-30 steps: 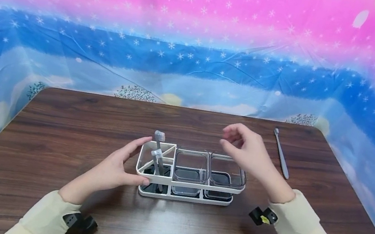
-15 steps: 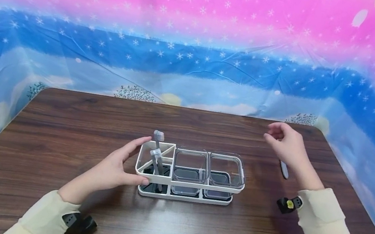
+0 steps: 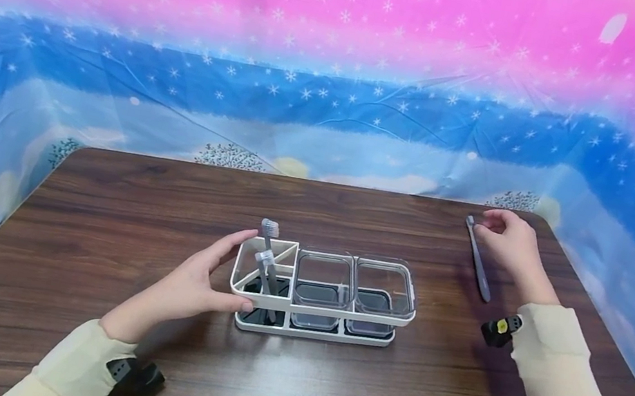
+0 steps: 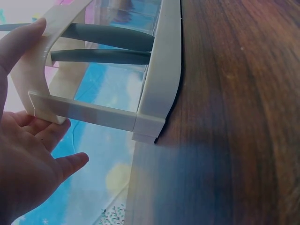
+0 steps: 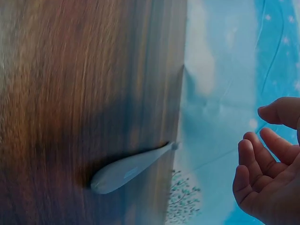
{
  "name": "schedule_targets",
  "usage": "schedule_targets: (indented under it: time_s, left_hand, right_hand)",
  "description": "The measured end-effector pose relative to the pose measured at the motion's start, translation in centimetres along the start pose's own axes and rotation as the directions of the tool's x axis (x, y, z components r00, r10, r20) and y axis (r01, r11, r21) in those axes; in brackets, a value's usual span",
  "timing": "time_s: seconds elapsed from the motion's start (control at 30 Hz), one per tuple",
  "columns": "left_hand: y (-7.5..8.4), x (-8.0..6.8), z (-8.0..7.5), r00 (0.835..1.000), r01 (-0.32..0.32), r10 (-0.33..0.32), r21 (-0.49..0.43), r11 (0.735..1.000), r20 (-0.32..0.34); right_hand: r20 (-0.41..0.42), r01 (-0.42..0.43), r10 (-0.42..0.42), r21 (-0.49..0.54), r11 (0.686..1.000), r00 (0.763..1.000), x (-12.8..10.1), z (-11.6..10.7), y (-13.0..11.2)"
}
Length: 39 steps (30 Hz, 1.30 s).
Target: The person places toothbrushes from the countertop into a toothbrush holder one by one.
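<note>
The left hand (image 3: pixel 190 289) grips the left end of the white holder (image 3: pixel 322 293), thumb on its near wall and fingers at its far corner. 2 grey toothbrushes (image 3: pixel 268 260) stand in that end compartment. The right hand (image 3: pixel 508 244) hovers with loosely curled, empty fingers just beside the head of a third toothbrush (image 3: pixel 478 260) lying flat on the tabletop (image 3: pixel 98 224).

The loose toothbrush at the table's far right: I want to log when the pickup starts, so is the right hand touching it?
Apart. The right wrist view shows open background between the right hand and the toothbrush lying on the table.
</note>
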<state>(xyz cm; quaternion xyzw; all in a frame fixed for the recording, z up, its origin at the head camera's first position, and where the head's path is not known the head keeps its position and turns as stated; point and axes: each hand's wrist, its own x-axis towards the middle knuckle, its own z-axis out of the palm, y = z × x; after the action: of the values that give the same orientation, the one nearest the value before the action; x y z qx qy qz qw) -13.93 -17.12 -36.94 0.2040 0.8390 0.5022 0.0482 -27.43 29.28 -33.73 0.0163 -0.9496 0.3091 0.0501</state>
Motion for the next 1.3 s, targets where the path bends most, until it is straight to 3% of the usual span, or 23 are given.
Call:
schedule_targets:
  time_s: [0.4,0.6,0.97,1.3]
  left_hand:
    - [-0.1,0.2,0.0,1.0,-0.009,0.009,-0.008,1.0,-0.001]
    - [-0.1,0.2,0.0,1.0,-0.005,0.005,0.0,1.0,0.0]
    - [-0.2,0.4,-0.2,1.0,-0.003,0.003,0.007,1.0,-0.002]
    - [-0.2,0.1,-0.1,1.0,0.001,-0.001,0.012,1.0,-0.003]
  right_hand:
    - [0.017,-0.051,0.051,-0.01,0.999,0.999,1.6,0.4,2.2]
    - [0.076,-0.069,0.073,-0.051,0.996,0.994,2.3,1.3,3.6]
    - [0.2,-0.138,0.166,-0.144,0.98,0.966,3.2,2.3,4.5]
    - [0.235,-0.153,0.194,-0.183,0.971,0.952,3.2,3.0,4.7]
